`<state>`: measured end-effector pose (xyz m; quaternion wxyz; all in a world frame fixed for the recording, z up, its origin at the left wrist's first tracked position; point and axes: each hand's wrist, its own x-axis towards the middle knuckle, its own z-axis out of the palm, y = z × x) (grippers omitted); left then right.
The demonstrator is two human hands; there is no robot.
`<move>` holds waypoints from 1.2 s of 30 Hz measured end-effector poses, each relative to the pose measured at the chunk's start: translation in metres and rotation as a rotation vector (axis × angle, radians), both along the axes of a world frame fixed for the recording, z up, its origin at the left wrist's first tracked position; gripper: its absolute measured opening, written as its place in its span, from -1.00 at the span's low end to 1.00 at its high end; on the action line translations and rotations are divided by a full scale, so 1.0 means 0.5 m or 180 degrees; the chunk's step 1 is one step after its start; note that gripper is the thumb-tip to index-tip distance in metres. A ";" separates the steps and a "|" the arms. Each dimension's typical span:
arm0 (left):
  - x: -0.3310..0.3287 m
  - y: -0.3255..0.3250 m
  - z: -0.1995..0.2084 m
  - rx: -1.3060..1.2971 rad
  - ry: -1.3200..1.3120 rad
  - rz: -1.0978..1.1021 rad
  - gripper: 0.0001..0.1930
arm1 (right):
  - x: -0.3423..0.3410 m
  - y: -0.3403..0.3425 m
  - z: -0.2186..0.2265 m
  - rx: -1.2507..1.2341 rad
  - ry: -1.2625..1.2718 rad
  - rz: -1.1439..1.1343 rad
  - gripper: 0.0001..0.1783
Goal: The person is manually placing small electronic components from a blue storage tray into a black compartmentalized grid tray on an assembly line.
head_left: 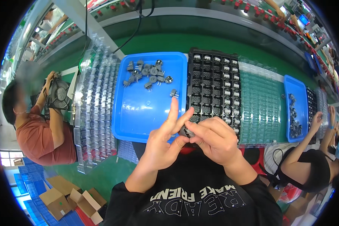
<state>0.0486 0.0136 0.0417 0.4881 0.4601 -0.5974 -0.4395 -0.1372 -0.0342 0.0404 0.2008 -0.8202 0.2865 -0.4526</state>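
Observation:
My left hand (162, 141) and my right hand (218, 141) meet over the front edge of the bench. Between their fingertips is a small round dark-grey part (187, 131), partly hidden by the fingers. The left thumb presses on it while the left index finger stretches up and away. My right thumb and index finger pinch it from the other side. Just past the raised fingertip, a single grey component (174, 93) with metal pins lies in a blue plastic tray (139, 116). Several similar grey components (153, 71) are clustered at that tray's far end.
A black compartment tray (195, 100) right of the blue tray holds silvery pieces in its right columns. Clear plastic trays (260, 107) and stacked clear trays (96, 101) flank them. Co-workers (43, 130) sit on both sides. Open cardboard boxes (56, 201) stand on the floor.

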 end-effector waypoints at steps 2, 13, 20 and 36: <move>-0.012 0.008 -0.008 -0.0102 -0.0169 0.0164 -0.09 | -0.003 0.003 -0.003 0.0069 -0.0082 -0.0031 -0.62; -0.070 0.021 -0.058 -0.1216 -0.1399 0.0227 -0.02 | -0.097 0.019 -0.022 0.1068 -0.0178 -0.0252 -0.88; -0.016 -0.008 -0.069 -0.0229 -0.1356 0.0853 -0.23 | -0.162 -0.016 -0.047 0.0607 0.1147 -0.1161 -0.90; 0.048 -0.019 -0.123 0.0039 -0.0916 0.0925 -0.49 | -0.240 -0.018 -0.075 0.0776 0.0619 -0.1891 -0.80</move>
